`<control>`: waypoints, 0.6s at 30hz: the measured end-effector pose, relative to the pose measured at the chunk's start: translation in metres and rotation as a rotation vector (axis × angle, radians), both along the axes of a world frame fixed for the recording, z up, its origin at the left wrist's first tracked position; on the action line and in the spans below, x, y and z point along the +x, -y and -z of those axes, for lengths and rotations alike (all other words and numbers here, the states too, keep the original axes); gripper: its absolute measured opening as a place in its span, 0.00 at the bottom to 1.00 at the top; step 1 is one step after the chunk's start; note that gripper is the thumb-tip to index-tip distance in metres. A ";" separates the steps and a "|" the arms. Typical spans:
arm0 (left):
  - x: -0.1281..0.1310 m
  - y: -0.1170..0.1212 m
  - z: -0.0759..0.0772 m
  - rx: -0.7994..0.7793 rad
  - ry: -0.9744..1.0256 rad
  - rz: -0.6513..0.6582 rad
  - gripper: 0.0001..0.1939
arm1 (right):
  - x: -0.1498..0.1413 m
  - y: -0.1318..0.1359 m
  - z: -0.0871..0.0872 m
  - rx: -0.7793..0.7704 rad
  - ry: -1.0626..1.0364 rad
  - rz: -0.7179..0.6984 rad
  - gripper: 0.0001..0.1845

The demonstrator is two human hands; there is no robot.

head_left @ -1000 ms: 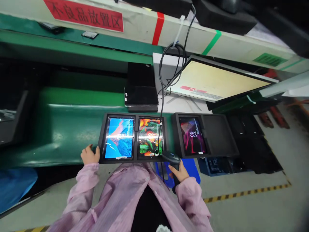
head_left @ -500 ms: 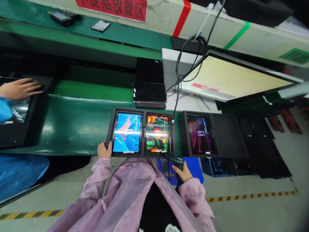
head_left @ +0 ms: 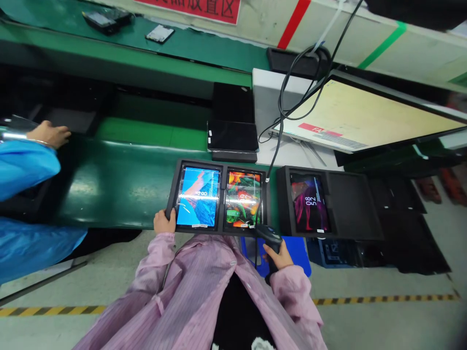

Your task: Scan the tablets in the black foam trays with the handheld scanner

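1. Resting against the near left corner of the left tray, the left hand is bent at the fingers; whether they are clamped on the tray wall cannot be told.
2. The scanner is held in the right hand, with fingers and thumb clamped on its handle; its head is placed at the near right corner of the left tray.
3. The left tray is set along the near edge of the green bench. In its left compartment the blue tablet is laid, and in its right one the fruit tablet; both screens are lit.
4. The cable is looped at the far right and hung down past the right side of the fruit tablet to the scanner.
5. Just right of the left tray, apart from it, the right tray is placed; its left compartment is filled by the purple tablet.
6. Beyond the left tray, a black tablet is stacked on a dark block; at the far right, the monitor is tilted.
7. At the far left, a co-worker's hand is extended from a blue sleeve; what is touched by it cannot be told.
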State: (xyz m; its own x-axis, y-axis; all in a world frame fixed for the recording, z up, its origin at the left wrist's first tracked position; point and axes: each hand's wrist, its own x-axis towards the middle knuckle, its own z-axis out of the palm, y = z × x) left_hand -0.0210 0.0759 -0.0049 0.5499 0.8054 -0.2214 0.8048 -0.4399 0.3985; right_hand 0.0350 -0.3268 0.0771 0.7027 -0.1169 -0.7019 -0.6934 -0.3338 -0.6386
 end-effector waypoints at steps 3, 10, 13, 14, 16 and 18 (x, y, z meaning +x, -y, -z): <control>0.000 0.000 0.000 0.003 0.012 -0.007 0.23 | 0.001 0.006 0.000 -0.055 0.056 0.082 0.44; -0.002 0.000 0.006 0.021 0.025 -0.025 0.24 | -0.005 0.020 0.005 -0.165 0.054 0.115 0.43; -0.002 0.000 0.007 0.024 0.021 -0.024 0.23 | -0.007 0.023 0.008 -0.192 0.032 0.100 0.43; -0.002 0.000 0.008 0.026 0.018 -0.023 0.23 | -0.007 0.023 0.009 -0.196 0.030 0.097 0.43; -0.003 0.000 0.008 0.034 0.014 -0.023 0.23 | -0.007 0.024 0.010 -0.193 0.024 0.089 0.43; -0.003 -0.001 0.009 0.041 0.008 -0.022 0.23 | -0.007 0.025 0.011 -0.188 0.016 0.080 0.42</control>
